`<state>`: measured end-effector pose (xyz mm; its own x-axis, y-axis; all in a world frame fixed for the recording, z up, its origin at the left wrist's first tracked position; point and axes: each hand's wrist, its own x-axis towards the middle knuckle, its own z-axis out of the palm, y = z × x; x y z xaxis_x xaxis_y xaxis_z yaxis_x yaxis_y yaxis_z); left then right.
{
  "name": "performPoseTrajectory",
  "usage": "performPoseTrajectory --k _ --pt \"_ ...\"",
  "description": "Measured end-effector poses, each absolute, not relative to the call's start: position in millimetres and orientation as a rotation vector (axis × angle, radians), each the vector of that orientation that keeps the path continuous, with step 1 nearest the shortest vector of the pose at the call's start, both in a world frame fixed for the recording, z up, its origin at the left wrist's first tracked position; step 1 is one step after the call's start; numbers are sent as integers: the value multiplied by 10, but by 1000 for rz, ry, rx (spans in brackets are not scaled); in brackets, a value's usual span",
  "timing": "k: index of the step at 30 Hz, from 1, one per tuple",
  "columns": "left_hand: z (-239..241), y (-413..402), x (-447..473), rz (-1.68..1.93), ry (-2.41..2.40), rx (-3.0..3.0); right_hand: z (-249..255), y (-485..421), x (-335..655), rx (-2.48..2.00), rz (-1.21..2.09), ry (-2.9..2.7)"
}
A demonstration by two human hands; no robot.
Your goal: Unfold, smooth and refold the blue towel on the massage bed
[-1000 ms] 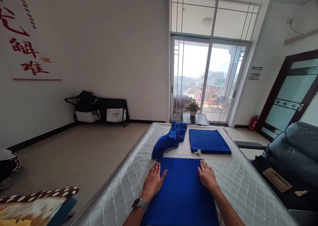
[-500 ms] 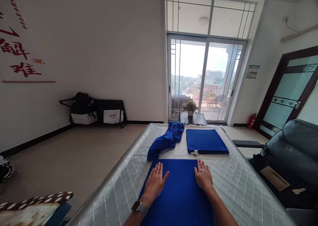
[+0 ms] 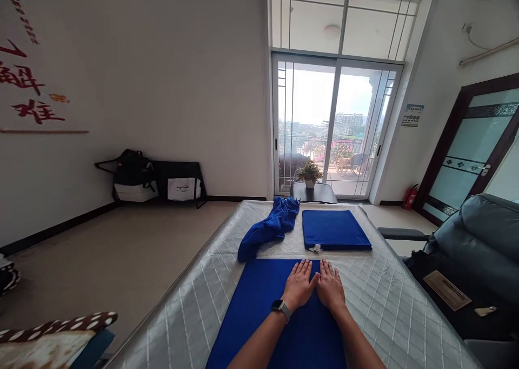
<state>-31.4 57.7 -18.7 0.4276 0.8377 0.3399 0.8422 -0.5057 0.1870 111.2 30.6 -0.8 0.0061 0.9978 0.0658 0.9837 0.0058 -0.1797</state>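
A flat blue towel [image 3: 251,309] lies spread on the quilted grey table [image 3: 389,304] right in front of me. My left hand [image 3: 299,283] and my right hand [image 3: 330,285] rest flat on its far right part, side by side, fingers stretched out, thumbs nearly touching. I wear a watch on the left wrist. Beyond the hands lies a neatly folded blue towel [image 3: 334,229] with a small white tag at its near edge. A crumpled blue towel [image 3: 270,225] lies to its left.
A small dark table with a potted plant [image 3: 310,173] stands past the table's far end, before glass sliding doors. A grey armchair [image 3: 478,239] is at the right. Bags [image 3: 158,180] sit against the left wall. A patterned cushion [image 3: 52,336] is at lower left.
My left hand has slid to the right across the flat towel and now lies next to my right hand. The right hand has barely moved.
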Motion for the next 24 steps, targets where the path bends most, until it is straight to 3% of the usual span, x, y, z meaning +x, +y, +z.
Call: performPoseTrajectory --k 11,24 --pt "-310 742 -1993 -551 -1841 -2322 -45 336 1097 -2108 117 -2048" --pt "-296 670 -2091 -644 -1831 -2264 141 343 1019 -2201 113 -2120"
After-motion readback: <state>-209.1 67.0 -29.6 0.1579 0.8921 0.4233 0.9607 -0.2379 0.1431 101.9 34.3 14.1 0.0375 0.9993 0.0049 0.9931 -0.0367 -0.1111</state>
